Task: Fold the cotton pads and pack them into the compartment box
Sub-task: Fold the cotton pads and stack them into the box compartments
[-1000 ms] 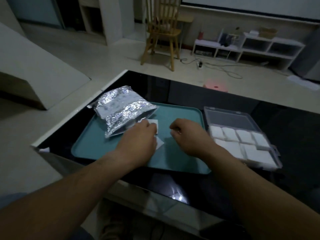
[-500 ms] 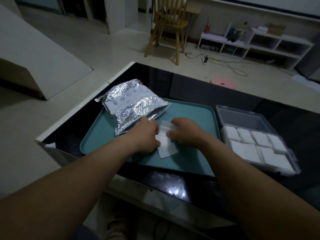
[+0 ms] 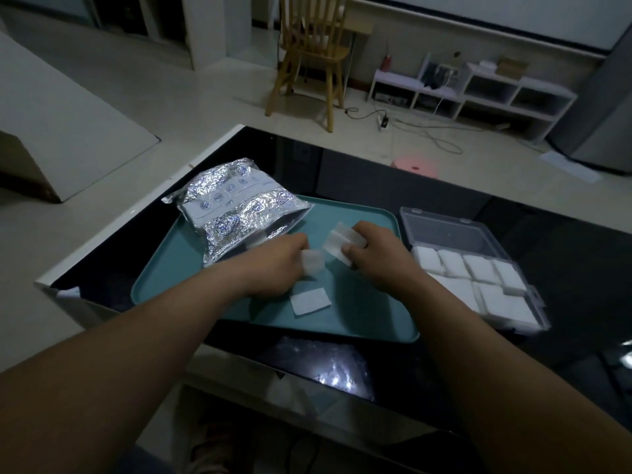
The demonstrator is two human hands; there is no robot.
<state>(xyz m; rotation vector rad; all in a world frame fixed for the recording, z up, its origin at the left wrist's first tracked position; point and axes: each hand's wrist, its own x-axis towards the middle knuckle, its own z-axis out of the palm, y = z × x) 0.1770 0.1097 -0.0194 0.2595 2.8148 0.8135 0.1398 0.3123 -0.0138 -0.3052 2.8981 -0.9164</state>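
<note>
Cotton pad [image 3: 310, 301] lies loose and flat on the near part of the teal tray [image 3: 178, 285]. Just beyond it, the left hand [image 3: 273, 265] holds a second pad [image 3: 313, 262] at its fingertips, and the right hand [image 3: 374, 256] pinches a third pad [image 3: 342, 241], creased and lifted. Half a second ago both hands were bunched on one clump; now it is split, so folding can likely proceed singly. To the right, the compartment box [image 3: 448, 234] already holds folded pads. The foil bag [image 3: 236, 210] lies far left.

crinkled foil bag [image 3: 236, 213], glossy black table [image 3: 547, 241]
</note>
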